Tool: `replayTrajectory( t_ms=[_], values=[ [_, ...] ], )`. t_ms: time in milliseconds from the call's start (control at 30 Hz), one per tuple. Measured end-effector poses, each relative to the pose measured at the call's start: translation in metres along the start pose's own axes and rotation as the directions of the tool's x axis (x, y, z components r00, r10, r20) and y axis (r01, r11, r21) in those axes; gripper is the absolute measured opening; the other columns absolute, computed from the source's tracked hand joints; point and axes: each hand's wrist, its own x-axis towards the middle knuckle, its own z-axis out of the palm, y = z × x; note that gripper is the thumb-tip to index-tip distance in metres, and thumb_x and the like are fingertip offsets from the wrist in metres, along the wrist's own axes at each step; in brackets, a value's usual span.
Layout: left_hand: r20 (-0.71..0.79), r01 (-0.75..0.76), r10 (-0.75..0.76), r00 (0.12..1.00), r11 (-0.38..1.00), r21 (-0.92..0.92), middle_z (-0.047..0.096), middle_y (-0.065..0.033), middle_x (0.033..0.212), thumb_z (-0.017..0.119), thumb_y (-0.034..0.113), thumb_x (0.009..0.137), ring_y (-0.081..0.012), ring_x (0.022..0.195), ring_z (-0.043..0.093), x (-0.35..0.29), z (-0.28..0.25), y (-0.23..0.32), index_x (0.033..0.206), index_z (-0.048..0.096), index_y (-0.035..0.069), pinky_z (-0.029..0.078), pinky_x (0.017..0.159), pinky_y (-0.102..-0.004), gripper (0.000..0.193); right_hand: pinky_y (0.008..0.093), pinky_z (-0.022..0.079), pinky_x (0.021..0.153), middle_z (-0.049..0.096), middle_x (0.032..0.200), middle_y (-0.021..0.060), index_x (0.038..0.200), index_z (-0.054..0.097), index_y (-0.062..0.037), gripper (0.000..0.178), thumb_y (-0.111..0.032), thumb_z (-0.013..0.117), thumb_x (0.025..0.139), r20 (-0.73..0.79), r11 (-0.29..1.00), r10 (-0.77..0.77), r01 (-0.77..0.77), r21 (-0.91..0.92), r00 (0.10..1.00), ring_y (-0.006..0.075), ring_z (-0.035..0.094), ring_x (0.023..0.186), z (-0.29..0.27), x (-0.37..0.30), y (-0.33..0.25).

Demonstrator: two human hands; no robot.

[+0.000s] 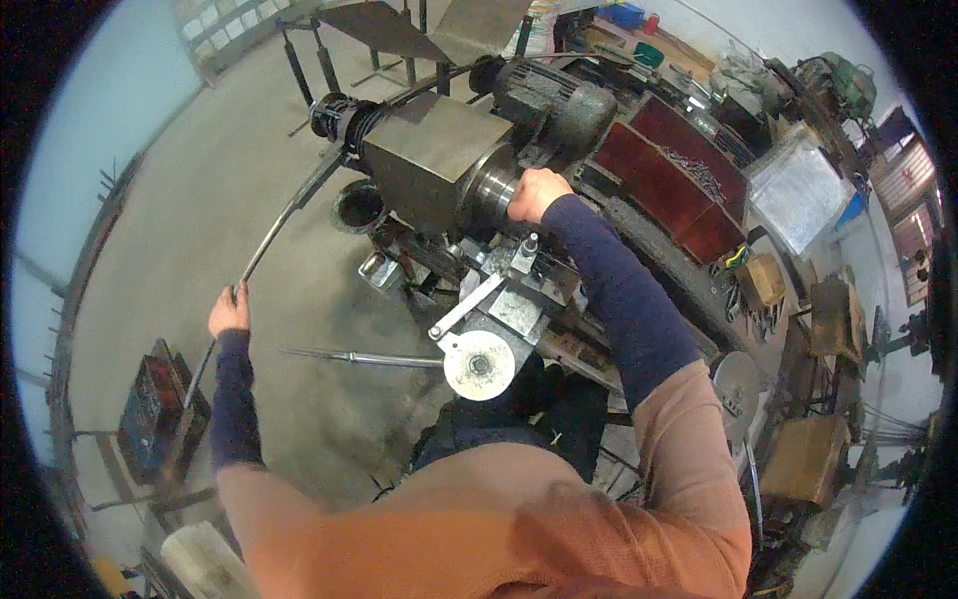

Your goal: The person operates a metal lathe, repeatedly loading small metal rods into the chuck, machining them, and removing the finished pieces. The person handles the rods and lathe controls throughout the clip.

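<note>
My left hand (230,310) is wrapped around a long metal lever (289,213), which slants from the left end of a lathe's headstock down toward the lower left. My right hand (540,194) is closed in a fist against the shiny round spindle nose (494,192) on the headstock (436,140). Its fingertips are turned away, and whatever they hold is hidden. Just below that hand sits the tool post (530,248) on the cross slide. A pale spanner-like handle (467,304) lies across it, above a round white handwheel (479,365).
Behind the headstock is a ribbed motor (554,100). A dark red metal bin (671,180) with small metal pieces stands right of it. A metal rod (364,357) juts left from the handwheel. A dark box (160,414) rests at lower left, near the lever's end.
</note>
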Motion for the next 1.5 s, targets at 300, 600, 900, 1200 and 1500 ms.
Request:
replayTrajectory(
  t_ms=[300,600,900,1200,1500],
  values=[
    [-0.070,0.019,-0.019,0.997,1.000,-0.011,0.061,-0.0195,0.085,0.049,0.057,0.076,-0.0355,0.082,0.059,-0.096,-0.040,0.051,0.088,0.060,0.006,0.046,0.071,-0.0436,0.053,0.0390,0.050,0.073,0.062,0.079,0.0216,0.076,0.064,0.0019,0.031,-0.023,0.062,0.057,-0.034,1.000,-0.021,0.022,0.020,0.999,0.0342,0.062,0.076,0.012,0.001,-0.009],
    [-0.296,-0.523,0.440,0.848,0.788,-0.326,0.062,-0.0145,0.075,0.056,0.027,0.081,-0.0295,0.074,0.060,-0.078,-0.087,0.106,0.089,0.060,0.000,0.045,0.066,-0.0358,0.028,0.0355,0.047,0.073,0.065,0.084,0.0055,0.073,0.069,-0.0117,0.023,-0.012,0.059,0.053,-0.445,0.827,-0.425,0.538,0.162,0.788,0.0268,0.056,0.084,-0.040,-0.065,-0.014],
    [0.089,0.651,0.923,0.374,-0.193,-0.734,0.064,-0.0122,0.079,0.048,0.027,0.090,-0.0178,0.073,0.063,-0.157,-0.094,0.315,0.095,0.058,-0.004,0.050,0.070,-0.0297,0.034,0.0374,0.045,0.079,0.061,0.098,0.0073,0.082,0.063,-0.0055,0.034,-0.006,0.058,0.049,-0.620,0.717,-0.427,0.664,0.211,0.658,0.0302,0.054,0.095,-0.012,-0.140,-0.053],
    [0.111,0.203,0.914,0.391,0.031,-0.979,0.062,-0.0068,0.069,0.061,0.016,0.082,-0.0103,0.064,0.058,-0.153,-0.114,0.318,0.081,0.064,-0.005,0.046,0.060,-0.0241,0.021,0.0368,0.046,0.065,0.058,0.085,0.0088,0.078,0.063,-0.0065,0.028,-0.009,0.060,0.050,-0.500,0.765,-0.453,0.610,0.207,0.738,0.0290,0.053,0.076,-0.018,-0.160,-0.041],
    [-0.208,-0.582,0.806,0.554,0.196,-0.789,0.063,-0.0127,0.075,0.059,0.020,0.080,-0.0164,0.066,0.060,-0.086,-0.123,0.260,0.093,0.061,-0.003,0.047,0.062,-0.0294,0.027,0.0358,0.047,0.066,0.062,0.074,0.0112,0.075,0.068,-0.0082,0.025,-0.018,0.059,0.054,-0.219,0.913,-0.402,0.406,-0.027,0.889,0.0292,0.058,0.072,-0.033,-0.069,-0.008]
  ],
)
